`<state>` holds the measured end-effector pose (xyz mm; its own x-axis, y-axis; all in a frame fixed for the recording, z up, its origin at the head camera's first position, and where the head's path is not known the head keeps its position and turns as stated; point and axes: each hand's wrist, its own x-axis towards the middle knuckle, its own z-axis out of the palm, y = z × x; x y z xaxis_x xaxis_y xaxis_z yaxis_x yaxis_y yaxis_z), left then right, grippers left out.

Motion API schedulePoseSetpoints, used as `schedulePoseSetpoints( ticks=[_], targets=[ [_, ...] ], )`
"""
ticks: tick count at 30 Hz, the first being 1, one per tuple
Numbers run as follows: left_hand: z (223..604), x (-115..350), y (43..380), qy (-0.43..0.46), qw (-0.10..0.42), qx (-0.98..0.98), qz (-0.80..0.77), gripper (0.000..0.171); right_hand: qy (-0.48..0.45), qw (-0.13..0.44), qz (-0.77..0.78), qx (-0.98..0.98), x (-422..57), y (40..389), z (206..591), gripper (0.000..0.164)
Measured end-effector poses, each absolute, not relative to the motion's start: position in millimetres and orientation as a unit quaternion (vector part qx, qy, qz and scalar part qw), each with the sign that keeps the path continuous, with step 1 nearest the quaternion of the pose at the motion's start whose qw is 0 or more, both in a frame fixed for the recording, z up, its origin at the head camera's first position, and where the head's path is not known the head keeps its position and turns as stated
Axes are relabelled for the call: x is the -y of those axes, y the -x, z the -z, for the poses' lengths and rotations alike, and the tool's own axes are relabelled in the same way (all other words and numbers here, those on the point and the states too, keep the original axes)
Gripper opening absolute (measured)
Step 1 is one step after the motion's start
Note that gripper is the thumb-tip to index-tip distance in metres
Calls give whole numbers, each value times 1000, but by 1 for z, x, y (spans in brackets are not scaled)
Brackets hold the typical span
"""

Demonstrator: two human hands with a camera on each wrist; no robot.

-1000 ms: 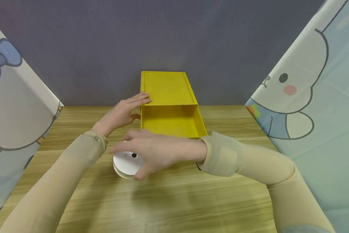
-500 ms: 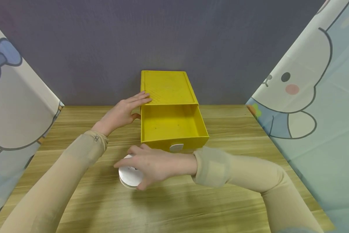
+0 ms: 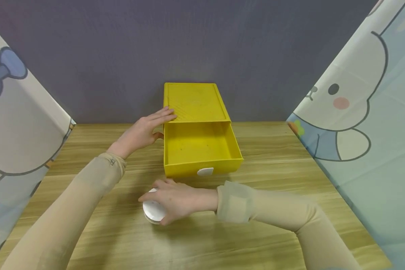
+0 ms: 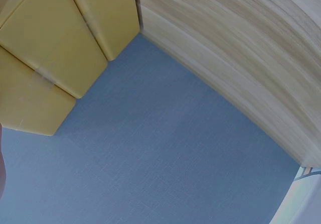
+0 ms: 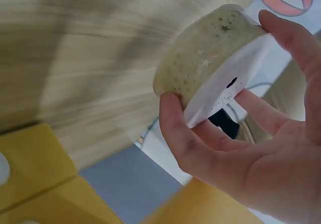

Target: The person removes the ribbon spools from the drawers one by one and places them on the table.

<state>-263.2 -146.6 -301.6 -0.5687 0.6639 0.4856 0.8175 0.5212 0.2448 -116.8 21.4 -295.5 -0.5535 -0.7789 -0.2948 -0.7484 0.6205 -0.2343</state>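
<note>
My right hand [image 3: 180, 201] grips a spool of ribbon [image 3: 153, 212], low over the table in front of the drawer. In the right wrist view the ribbon [image 5: 205, 58] is cream with gold stars, wound between white discs. The right fingers and thumb span the spool's rim, while one fingertip reaches the printed disc beside its centre hole. My left hand [image 3: 141, 131] rests its nearly straight fingers on the front left corner of a yellow drawer box [image 3: 195, 99], thumb down at its side. The box's drawer [image 3: 202, 168] is pulled out and holds nothing; a white handle tab [image 3: 205, 171] marks its front.
The yellow box stands at the back of a wooden table [image 3: 273, 180], before a grey wall [image 3: 121, 60]. In the left wrist view yellow box sides [image 4: 55, 38] are stacked. Cartoon-printed cloths [image 3: 351, 112] flank the table on both sides.
My right hand has carried the spool toward me and slightly right, uncovering the drawer front. My left hand has stayed on the box.
</note>
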Motion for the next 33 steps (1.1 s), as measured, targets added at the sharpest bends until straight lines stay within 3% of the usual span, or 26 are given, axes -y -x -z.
schedulePoseSetpoints(
  ticks=[33],
  targets=[
    [303, 145, 262, 428, 178, 857, 223, 72, 386, 194, 59, -900, -8, 127, 377, 78]
  ],
)
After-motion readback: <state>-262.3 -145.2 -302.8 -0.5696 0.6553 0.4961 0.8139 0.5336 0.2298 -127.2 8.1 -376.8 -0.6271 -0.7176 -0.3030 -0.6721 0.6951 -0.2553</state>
